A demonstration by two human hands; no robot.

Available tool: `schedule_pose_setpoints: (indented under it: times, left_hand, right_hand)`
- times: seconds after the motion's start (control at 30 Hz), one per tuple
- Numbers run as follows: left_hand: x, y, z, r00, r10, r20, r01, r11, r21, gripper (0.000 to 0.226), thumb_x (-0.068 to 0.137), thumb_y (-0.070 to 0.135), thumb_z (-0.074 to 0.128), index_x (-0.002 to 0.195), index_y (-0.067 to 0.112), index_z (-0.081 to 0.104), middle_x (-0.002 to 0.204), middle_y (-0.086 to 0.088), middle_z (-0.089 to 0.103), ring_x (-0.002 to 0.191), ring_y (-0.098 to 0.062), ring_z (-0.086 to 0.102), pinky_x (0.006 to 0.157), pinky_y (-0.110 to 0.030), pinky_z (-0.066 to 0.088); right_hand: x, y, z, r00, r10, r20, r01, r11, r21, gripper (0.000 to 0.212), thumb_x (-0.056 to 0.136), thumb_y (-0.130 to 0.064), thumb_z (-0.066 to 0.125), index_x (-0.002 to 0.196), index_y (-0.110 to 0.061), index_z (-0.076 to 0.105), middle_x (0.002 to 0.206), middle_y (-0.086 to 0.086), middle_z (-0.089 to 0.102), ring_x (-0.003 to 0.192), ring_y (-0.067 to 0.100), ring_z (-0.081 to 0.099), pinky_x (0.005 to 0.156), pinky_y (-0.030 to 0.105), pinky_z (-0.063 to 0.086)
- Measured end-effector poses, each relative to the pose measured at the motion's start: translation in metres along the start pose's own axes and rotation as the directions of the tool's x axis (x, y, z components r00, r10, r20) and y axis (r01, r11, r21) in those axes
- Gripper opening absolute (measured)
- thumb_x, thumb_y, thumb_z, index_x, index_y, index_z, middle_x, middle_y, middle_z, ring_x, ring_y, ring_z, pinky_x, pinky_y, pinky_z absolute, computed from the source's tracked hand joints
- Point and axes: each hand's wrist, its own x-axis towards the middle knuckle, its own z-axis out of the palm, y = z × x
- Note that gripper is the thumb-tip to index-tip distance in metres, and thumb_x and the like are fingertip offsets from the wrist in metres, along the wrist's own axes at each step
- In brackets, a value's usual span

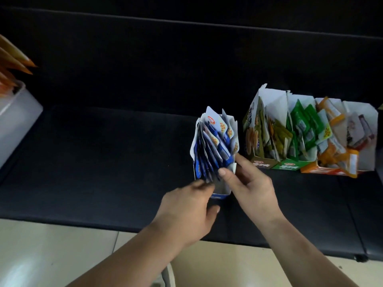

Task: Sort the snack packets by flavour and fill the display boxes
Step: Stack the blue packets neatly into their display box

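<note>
A blue display box (222, 193) stands on the black bench, filled with upright blue-and-white snack packets (213, 141). My right hand (250, 183) grips the box's right wall, thumb on the front packets. My left hand (188, 206) is at the box's near left corner, its blurred fingertips touching the lowest blue packets. To the right stand three more boxes in a row: an olive one (262, 163), a green one (289, 165) and an orange one (323, 169), each holding packets of its own colour.
A white container (18, 114) with orange packets (14, 59) sticking out sits at the far left of the bench (103, 152). Pale tiled floor (51, 245) lies below the bench's front edge. A brownish packet group (356, 129) fills the rightmost compartment.
</note>
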Motion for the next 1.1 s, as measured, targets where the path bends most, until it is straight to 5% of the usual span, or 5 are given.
schedule_pose_setpoints:
  times: [0.37,0.57,0.77,0.93,1.1]
  left_hand:
    - [0.008,0.011,-0.007,0.987,-0.128,0.095,0.138,0.984,-0.116,0.061,0.093,0.046,0.063,0.147,0.046,0.033,0.14,0.018,0.052,0.121,-0.012,0.058,0.092,-0.038,0.056]
    - [0.01,0.017,-0.008,0.989,-0.146,0.021,0.144,0.987,0.069,0.033,0.094,0.051,0.058,0.124,0.036,0.053,0.118,0.013,0.063,0.103,-0.015,0.065,0.077,-0.033,0.053]
    - [0.014,0.004,-0.011,0.969,-0.113,0.222,0.164,0.961,-0.225,0.069,0.094,0.044,0.064,0.154,0.044,0.029,0.159,0.021,0.036,0.138,-0.005,0.045,0.11,-0.025,0.044]
    - [0.007,-0.005,-0.011,0.963,-0.061,-0.263,-0.024,0.951,-0.308,0.013,0.091,0.026,0.064,0.102,0.031,0.07,0.076,0.016,0.065,0.057,-0.003,0.056,0.053,-0.019,0.041]
    - [0.015,-0.019,-0.025,0.87,-0.326,-0.369,0.088,0.84,-0.535,0.007,0.092,0.032,0.074,0.094,0.028,0.069,0.076,0.01,0.066,0.061,-0.013,0.061,0.056,-0.032,0.053]
  right_hand:
    - [0.002,0.009,0.008,0.999,0.021,-0.036,-0.023,0.998,-0.055,0.052,0.09,-0.045,0.074,0.14,-0.051,0.059,0.103,-0.023,0.076,0.094,-0.005,0.071,0.089,0.02,0.055]
    - [0.003,0.009,0.007,1.0,0.027,-0.007,-0.027,0.998,-0.049,0.05,0.092,-0.04,0.075,0.14,-0.047,0.061,0.109,-0.029,0.074,0.104,-0.012,0.067,0.092,0.013,0.052]
    - [0.001,0.008,0.006,1.0,0.017,0.007,-0.017,0.998,-0.066,0.039,0.095,-0.039,0.072,0.133,-0.044,0.067,0.107,-0.026,0.075,0.105,-0.01,0.067,0.094,0.017,0.052]
    - [0.0,0.004,0.002,0.999,0.047,-0.002,-0.047,0.995,-0.087,0.033,0.096,-0.04,0.071,0.127,-0.05,0.068,0.108,-0.031,0.073,0.107,-0.013,0.065,0.095,0.022,0.054]
    - [-0.001,-0.003,0.007,0.997,0.059,-0.041,-0.065,0.983,-0.172,0.049,0.092,-0.05,0.071,0.138,-0.052,0.057,0.106,-0.023,0.075,0.104,-0.001,0.069,0.093,0.038,0.06]
